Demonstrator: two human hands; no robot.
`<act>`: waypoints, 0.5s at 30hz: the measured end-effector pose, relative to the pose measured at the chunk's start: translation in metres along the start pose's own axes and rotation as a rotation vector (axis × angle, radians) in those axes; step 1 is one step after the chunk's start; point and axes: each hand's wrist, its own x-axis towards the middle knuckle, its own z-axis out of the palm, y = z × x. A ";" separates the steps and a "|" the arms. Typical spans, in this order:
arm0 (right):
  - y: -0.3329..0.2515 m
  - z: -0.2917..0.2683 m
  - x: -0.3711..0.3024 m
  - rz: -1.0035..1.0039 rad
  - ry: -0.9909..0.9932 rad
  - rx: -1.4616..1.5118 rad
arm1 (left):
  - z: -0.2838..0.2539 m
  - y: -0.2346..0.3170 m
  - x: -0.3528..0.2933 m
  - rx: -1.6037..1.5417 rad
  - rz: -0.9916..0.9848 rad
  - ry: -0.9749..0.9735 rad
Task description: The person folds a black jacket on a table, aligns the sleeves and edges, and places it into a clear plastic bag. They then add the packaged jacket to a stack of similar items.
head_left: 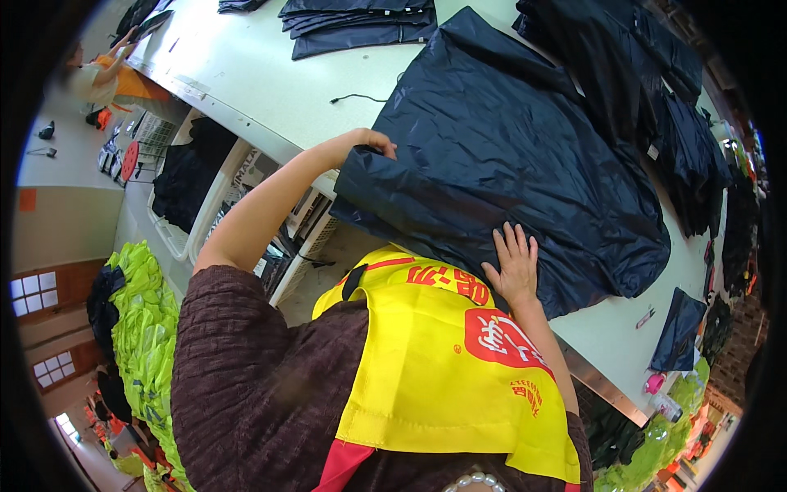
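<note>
A large sheet of shiny dark navy cloth (pixel 500 148), creased all over, is spread across the pale table and droops over its near edge toward my apron. At its left corner, my left hand (pixel 369 145) is closed on the edge with the fingertips curled over the fabric. Nearer to me, my right hand (pixel 516 264) lies flat on the cloth, fingers spread and gripping nothing. Whether the cloth is a finished garment cannot be made out.
Folded dark garments (pixel 361 26) are stacked at the table's far side, and more dark clothing (pixel 689 156) is heaped at right. A folded navy piece (pixel 679 330) and a bottle (pixel 666 406) sit near the right end. White baskets (pixel 176 221) stand at left beside bright yellow-green clothing (pixel 143 336).
</note>
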 end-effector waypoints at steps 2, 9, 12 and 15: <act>-0.001 -0.001 -0.001 0.007 0.004 0.008 | -0.001 0.009 -0.002 -0.200 -0.004 0.157; -0.002 -0.005 0.000 -0.004 -0.002 0.042 | 0.007 0.044 0.000 -0.120 0.056 0.353; -0.002 -0.006 0.000 -0.003 0.002 0.045 | -0.003 0.039 -0.004 -0.182 -0.136 0.248; -0.002 -0.005 -0.001 0.005 0.017 0.034 | -0.007 0.023 -0.019 -0.537 -0.341 0.009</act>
